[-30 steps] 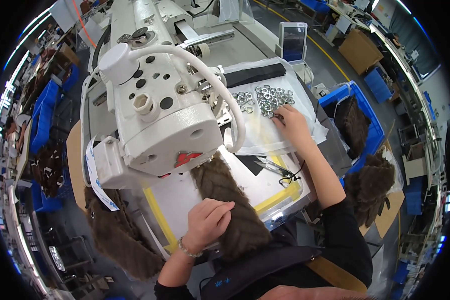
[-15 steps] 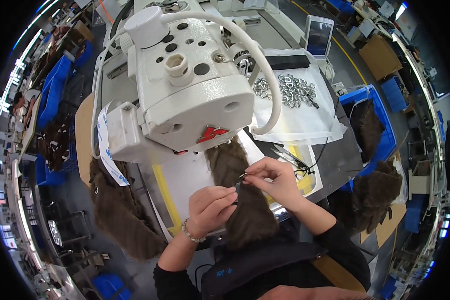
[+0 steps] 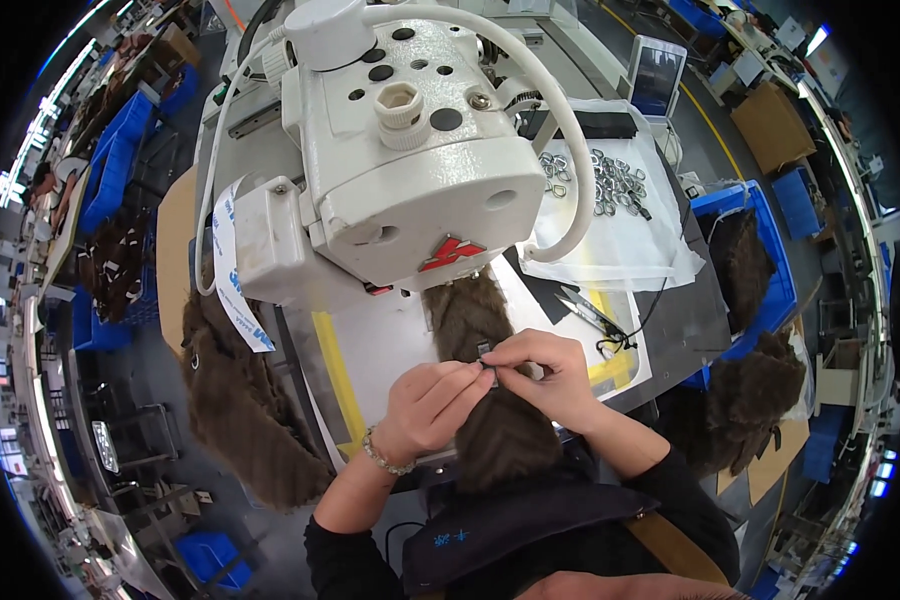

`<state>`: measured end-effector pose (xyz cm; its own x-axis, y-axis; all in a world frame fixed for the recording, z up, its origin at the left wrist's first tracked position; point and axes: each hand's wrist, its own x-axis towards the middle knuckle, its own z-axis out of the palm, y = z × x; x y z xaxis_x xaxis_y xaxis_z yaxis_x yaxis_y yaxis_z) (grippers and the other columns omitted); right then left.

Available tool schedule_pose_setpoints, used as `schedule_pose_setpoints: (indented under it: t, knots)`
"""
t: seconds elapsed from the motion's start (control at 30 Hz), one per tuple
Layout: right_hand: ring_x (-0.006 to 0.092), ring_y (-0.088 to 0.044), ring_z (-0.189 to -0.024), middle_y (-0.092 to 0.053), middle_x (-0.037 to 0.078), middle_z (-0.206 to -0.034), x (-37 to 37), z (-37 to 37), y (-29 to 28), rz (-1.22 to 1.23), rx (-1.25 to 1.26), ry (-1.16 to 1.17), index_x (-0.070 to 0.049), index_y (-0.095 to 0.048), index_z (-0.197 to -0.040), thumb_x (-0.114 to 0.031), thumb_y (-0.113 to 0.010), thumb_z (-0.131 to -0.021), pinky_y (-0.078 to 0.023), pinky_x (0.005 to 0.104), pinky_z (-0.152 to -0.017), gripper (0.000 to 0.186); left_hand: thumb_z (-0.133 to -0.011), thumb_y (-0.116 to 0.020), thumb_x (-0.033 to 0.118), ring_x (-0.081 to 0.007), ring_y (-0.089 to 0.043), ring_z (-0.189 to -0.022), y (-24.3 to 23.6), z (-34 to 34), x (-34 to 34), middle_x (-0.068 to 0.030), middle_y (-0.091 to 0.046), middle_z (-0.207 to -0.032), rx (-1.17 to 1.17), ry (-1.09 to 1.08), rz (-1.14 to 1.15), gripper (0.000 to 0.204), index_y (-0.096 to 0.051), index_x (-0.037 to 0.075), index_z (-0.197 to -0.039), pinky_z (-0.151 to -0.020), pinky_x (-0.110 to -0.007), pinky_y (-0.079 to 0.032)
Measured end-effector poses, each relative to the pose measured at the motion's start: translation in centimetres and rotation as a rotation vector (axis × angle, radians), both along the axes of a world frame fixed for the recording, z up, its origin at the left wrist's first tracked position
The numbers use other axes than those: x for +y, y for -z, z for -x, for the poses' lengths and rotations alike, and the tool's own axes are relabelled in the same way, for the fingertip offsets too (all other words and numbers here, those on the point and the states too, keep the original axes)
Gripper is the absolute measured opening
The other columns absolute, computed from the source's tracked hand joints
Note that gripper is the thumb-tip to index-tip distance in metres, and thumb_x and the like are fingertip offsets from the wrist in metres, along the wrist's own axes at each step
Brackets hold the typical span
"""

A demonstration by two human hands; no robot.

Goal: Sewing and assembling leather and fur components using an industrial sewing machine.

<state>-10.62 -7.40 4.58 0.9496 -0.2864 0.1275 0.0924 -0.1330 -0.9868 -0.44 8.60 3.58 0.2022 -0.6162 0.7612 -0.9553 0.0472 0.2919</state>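
My left hand (image 3: 435, 405) and my right hand (image 3: 550, 378) meet fingertip to fingertip above a brown fur piece (image 3: 505, 440). Pinched in my right fingers is a small metal ring (image 3: 485, 349), part of it showing above the fingertips. The left thumb and fingers are closed on a small dark strip (image 3: 487, 366), mostly hidden where the hands touch. The fur runs from beneath the head of a white sewing machine (image 3: 420, 200) toward my lap.
Many metal rings (image 3: 620, 180) lie on a white sheet (image 3: 660, 240) at the right. Scissors (image 3: 590, 312) rest on the machine bed. More fur (image 3: 235, 410) hangs at the left. A blue crate (image 3: 770, 300) with fur stands at the right, near a small screen (image 3: 656, 75).
My hands have come together, bringing the ring and the dark strip to one spot. The view has shifted a little, so the machine appears farther right.
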Motion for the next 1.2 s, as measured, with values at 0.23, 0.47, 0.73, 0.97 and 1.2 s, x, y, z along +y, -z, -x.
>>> schedule_pose_setpoints:
  t: [0.23, 0.47, 0.73, 0.97, 1.2]
  knots:
    - [0.0243, -0.066, -0.073, -0.065, 0.009, -0.091, -1.4, -1.6, 0.6, 0.664, -0.428, -0.09, -0.004, -0.069, -0.09, 0.007, -0.071, -0.072, -0.054, 0.0295, -0.061, 0.021, -0.069, -0.071, 0.002, -0.0206, -0.065, -0.077, 0.3, -0.4, 0.5, -0.0078, -0.065, -0.089, 0.009, 0.007, -0.029, 0.022, -0.068, 0.001, -0.09, -0.06, -0.029, -0.052]
    - [0.0186, -0.066, -0.075, -0.068, 0.008, -0.091, -3.3, -5.9, 2.7, 0.468, -0.215, 0.033, -0.003, -0.066, -0.085, 0.01, -0.071, -0.066, -0.053, 0.027, -0.065, 0.023, -0.072, -0.076, 0.005, -0.0277, -0.064, -0.088, 0.7, -1.5, -0.6, -0.01, -0.066, -0.101, 0.285, -0.211, -0.16, 0.031, -0.066, 0.003, -0.1, -0.073, -0.035, -0.052]
    - [0.0153, -0.065, -0.073, -0.066, 0.008, -0.092, -2.7, -6.1, 2.3, 0.313, -0.134, -0.156, 0.001, -0.067, -0.087, 0.011, -0.067, -0.07, -0.053, 0.0245, -0.065, 0.02, -0.074, -0.075, 0.001, -0.0291, -0.067, -0.087, 1.8, -2.3, -1.0, -0.0127, -0.069, -0.098, 0.463, -0.262, -0.098, 0.027, -0.064, 0.002, -0.099, -0.076, -0.035, -0.055]
    - [0.0179, -0.068, -0.078, -0.069, 0.009, -0.096, -2.2, -5.8, 1.9, 0.267, -0.085, -0.197, 0.0, -0.067, -0.088, 0.007, -0.07, -0.073, -0.055, 0.0253, -0.068, 0.017, -0.075, -0.073, 0.004, -0.0243, -0.067, -0.081, 2.7, -2.4, -0.5, -0.0066, -0.068, -0.091, 0.421, -0.232, -0.1, 0.017, -0.065, 0.004, -0.09, -0.07, -0.033, -0.056]
    - [0.0231, -0.07, -0.077, -0.072, 0.009, -0.088, -4.3, -7.1, 4.0, 0.523, -0.185, 0.139, -0.003, -0.068, -0.087, 0.002, -0.071, -0.072, -0.055, 0.0296, -0.071, 0.016, -0.077, -0.072, 0.023, -0.0312, -0.056, -0.103, 1.4, -3.3, -0.3, -0.0158, -0.058, -0.115, 0.232, -0.335, -0.524, 0.044, -0.059, 0.002, -0.114, -0.089, -0.042, -0.046]
